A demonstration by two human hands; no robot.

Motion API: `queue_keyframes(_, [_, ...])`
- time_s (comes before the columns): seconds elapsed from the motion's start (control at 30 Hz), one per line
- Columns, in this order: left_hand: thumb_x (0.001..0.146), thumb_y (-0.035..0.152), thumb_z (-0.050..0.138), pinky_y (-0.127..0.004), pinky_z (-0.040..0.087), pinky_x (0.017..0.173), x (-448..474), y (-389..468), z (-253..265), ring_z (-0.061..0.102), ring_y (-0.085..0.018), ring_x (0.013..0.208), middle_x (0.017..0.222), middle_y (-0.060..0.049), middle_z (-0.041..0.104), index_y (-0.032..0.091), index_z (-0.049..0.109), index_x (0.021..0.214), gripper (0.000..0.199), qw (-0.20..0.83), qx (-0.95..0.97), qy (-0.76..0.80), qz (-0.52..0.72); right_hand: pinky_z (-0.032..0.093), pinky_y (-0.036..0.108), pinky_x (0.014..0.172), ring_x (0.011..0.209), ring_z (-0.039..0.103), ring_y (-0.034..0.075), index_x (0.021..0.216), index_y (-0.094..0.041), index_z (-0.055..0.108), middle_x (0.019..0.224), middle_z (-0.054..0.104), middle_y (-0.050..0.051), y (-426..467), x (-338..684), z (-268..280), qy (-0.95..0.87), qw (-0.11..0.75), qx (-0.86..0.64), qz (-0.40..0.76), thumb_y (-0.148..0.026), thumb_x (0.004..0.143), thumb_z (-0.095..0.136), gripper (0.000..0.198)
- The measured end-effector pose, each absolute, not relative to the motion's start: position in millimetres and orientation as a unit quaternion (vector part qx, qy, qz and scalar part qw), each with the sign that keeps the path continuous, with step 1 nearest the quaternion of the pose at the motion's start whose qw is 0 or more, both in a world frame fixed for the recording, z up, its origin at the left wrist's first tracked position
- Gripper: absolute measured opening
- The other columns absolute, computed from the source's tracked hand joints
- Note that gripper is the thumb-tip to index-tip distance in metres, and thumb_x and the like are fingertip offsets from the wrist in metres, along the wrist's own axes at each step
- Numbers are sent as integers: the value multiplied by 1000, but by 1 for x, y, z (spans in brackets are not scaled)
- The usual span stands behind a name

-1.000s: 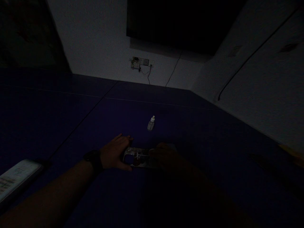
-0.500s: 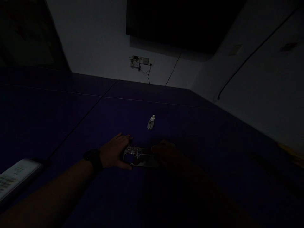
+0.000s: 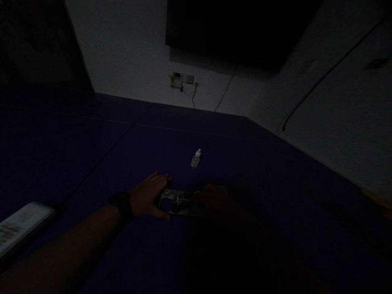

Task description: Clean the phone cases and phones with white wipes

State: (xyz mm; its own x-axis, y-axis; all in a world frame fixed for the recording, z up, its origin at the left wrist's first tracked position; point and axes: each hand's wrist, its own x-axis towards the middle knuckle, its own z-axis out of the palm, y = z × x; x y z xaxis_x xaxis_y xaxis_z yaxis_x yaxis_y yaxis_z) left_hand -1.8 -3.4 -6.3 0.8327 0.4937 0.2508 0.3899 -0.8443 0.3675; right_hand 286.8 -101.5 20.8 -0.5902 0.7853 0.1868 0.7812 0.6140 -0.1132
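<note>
A phone case (image 3: 180, 206) with a patterned back and a large camera cut-out lies flat on the dark blue surface. My left hand (image 3: 150, 196), with a dark watch on the wrist, grips its left end between thumb and fingers. Over the right part of the case, my right hand (image 3: 214, 200) is closed, with its fingertips down on the back. A pale edge of something (image 3: 224, 189) shows beside that hand, too dark to make out. Beyond the case stands a small clear dropper bottle (image 3: 195, 160) with a white top.
At the lower left lies a white remote-like device (image 3: 24, 224) with buttons. The blue surface (image 3: 171, 143) reaches back to a pale wall with a socket strip (image 3: 185, 79) and cables. A large black screen (image 3: 239, 28) hangs above. The room is very dim.
My right hand has shifted slightly left along the phone case. My left hand keeps its grip. The picture is darker, and the view has moved a little.
</note>
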Motion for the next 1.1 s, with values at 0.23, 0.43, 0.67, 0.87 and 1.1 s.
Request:
queue_keyframes(0.23, [63, 79, 75, -67, 24, 118, -2, -3, -7, 47, -41, 138, 143, -19, 56, 22, 48, 131, 93, 147, 946, 233, 172, 54, 34, 83, 95, 61, 21, 118, -19, 71, 117, 73, 9, -97, 284, 11, -887, 129, -443, -14, -3, 91, 49, 38])
queue_keyframes(0.43, [65, 77, 75, -67, 24, 118, -2, -3, -7, 48, -40, 138, 142, -18, 57, 23, 48, 128, 87, 151, 946, 224, 180, 54, 37, 87, 102, 60, 24, 126, -17, 66, 124, 70, 11, -95, 283, 6, -907, 130, -401, -18, -7, 89, 56, 39])
queue_keyframes(0.67, [66, 75, 75, -69, 25, 117, -2, -2, -10, 49, -41, 137, 142, -19, 56, 22, 45, 132, 90, 149, 945, 226, 181, 54, 35, 83, 98, 62, 22, 120, -22, 70, 118, 73, 8, -96, 284, 7, -896, 116, -429, -15, -5, 91, 51, 39])
queue_keyframes(0.87, [63, 78, 75, -68, 25, 117, -2, -2, -11, 48, -41, 137, 142, -20, 56, 22, 45, 133, 94, 141, 946, 231, 179, 52, 39, 94, 108, 58, 24, 130, -17, 63, 128, 69, 10, -96, 281, -1, -894, 125, -429, -38, -5, 89, 58, 43])
queue_keyframes(1.1, [66, 76, 75, -67, 27, 116, -2, -3, -11, 49, -40, 137, 141, -19, 57, 23, 40, 139, 97, 134, 947, 232, 179, 54, 34, 84, 99, 61, 21, 117, -21, 71, 119, 72, 9, -96, 288, 6, -910, 110, -401, -12, -7, 93, 51, 34])
